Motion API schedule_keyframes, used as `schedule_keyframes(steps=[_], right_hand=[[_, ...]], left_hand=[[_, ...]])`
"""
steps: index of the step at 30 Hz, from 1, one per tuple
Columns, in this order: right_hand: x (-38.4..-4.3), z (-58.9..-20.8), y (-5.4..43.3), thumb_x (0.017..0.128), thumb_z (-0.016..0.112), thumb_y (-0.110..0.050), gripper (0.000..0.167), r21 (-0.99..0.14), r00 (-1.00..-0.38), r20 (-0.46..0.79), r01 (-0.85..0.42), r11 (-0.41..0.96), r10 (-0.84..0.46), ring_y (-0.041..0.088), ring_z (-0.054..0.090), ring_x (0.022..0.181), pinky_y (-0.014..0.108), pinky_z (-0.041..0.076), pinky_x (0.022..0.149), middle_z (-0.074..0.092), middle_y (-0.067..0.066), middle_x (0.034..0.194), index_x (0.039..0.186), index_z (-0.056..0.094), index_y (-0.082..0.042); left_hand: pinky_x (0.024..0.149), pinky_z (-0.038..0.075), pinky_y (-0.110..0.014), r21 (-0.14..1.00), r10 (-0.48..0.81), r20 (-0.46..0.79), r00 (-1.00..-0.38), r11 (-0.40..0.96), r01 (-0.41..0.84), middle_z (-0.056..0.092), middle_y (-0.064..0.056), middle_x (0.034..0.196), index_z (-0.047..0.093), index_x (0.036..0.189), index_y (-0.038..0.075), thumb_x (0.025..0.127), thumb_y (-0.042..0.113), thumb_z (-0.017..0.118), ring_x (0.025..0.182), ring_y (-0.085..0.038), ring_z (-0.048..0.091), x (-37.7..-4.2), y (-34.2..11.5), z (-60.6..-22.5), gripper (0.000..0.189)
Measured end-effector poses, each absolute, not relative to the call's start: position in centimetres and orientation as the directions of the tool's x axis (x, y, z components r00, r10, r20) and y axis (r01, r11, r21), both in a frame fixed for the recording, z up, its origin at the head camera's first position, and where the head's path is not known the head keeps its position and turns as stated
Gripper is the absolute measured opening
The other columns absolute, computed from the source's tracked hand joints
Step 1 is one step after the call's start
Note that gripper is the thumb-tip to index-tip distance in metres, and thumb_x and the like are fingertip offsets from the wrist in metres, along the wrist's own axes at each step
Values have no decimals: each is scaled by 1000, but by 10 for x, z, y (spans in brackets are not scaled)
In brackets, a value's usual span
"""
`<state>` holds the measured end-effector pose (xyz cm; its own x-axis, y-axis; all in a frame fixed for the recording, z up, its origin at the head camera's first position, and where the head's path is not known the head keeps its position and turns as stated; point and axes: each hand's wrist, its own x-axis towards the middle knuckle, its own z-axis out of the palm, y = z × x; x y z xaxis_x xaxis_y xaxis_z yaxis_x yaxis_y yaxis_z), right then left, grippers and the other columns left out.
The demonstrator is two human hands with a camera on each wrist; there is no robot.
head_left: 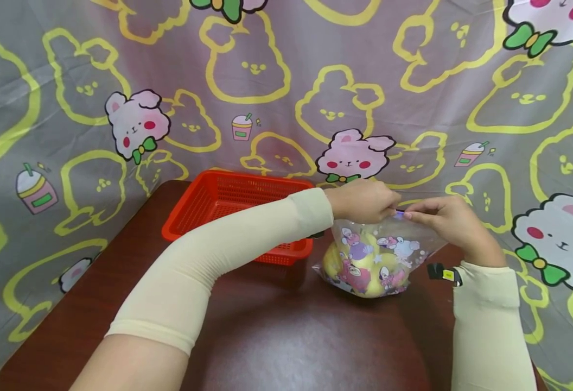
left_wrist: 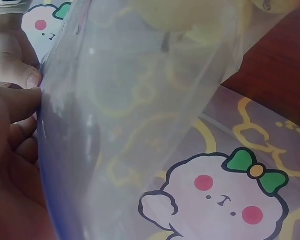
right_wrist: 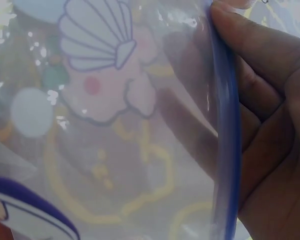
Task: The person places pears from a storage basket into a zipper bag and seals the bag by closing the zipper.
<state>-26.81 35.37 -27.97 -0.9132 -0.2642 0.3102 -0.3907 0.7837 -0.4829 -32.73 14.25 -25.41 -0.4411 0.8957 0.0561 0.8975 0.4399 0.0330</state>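
A clear zip bag (head_left: 399, 248) printed with pink and white cartoon figures stands on the table, holding several yellow fruits (head_left: 375, 285). A short dark stem shows on one fruit in the left wrist view. My left hand (head_left: 364, 201) pinches the bag's top edge near the middle. Close beside it, my right hand (head_left: 447, 220) pinches the same edge between thumb and fingertips. The blue-purple zip strip (right_wrist: 229, 145) runs past the right hand's thumb in the right wrist view, with other fingers visible through the clear plastic.
A red plastic basket (head_left: 174, 228) stands at the back left, partly behind the left sleeve (head_left: 247, 233). The dark brown table (head_left: 286, 326) reaches back to a grey curtain (head_left: 286, 125) with cartoon animals. A black strap device (head_left: 445, 272) sits at the right wrist.
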Motion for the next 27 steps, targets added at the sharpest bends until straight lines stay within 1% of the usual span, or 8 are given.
schedule_keyframes(steps=[4, 10, 15, 21, 27], right_hand=[[-268, -280, 352, 85, 77, -20, 14, -456, -901, 336, -411, 789, -275, 14, 56, 66, 24, 44, 55, 70, 4, 76, 88, 77, -6], [-267, -282, 352, 85, 77, -17, 11, -445, -885, 371, -436, 782, -282, 13, 54, 63, 23, 43, 53, 68, 2, 73, 86, 77, -6], [-264, -283, 351, 85, 77, -13, 10, -462, -873, 396, -458, 759, -286, 12, 55, 62, 20, 43, 54, 70, 5, 74, 87, 77, -4], [-262, -284, 352, 84, 77, -11, 10, -471, -869, 415, -459, 753, -270, 9, 57, 64, 18, 44, 55, 71, 7, 77, 88, 77, -3], [-262, -285, 351, 84, 77, -13, 10, -479, -878, 405, -442, 759, -256, 10, 57, 64, 19, 44, 55, 71, 6, 77, 88, 77, -3]], left_hand=[[66, 43, -23, 20, 896, 54, -440, 440, 898, 59, 8, 85, 61, 104, 17, 103, 30, 47, 74, -5, 55, -327, 140, -254, 19], [64, 43, -24, 7, 895, 54, -443, 443, 896, 59, 7, 84, 60, 102, 17, 103, 30, 47, 72, -6, 53, -325, 138, -252, 19], [63, 41, -24, 19, 901, 61, -429, 429, 903, 56, 5, 80, 59, 100, 16, 103, 30, 47, 70, -8, 52, -324, 132, -252, 19], [66, 44, -24, 36, 901, 53, -431, 429, 902, 59, 6, 85, 61, 108, 15, 103, 30, 48, 74, -7, 55, -323, 128, -249, 21], [66, 45, -24, 24, 900, 57, -433, 432, 902, 59, 6, 83, 62, 109, 15, 102, 30, 48, 75, -7, 56, -323, 126, -250, 22]])
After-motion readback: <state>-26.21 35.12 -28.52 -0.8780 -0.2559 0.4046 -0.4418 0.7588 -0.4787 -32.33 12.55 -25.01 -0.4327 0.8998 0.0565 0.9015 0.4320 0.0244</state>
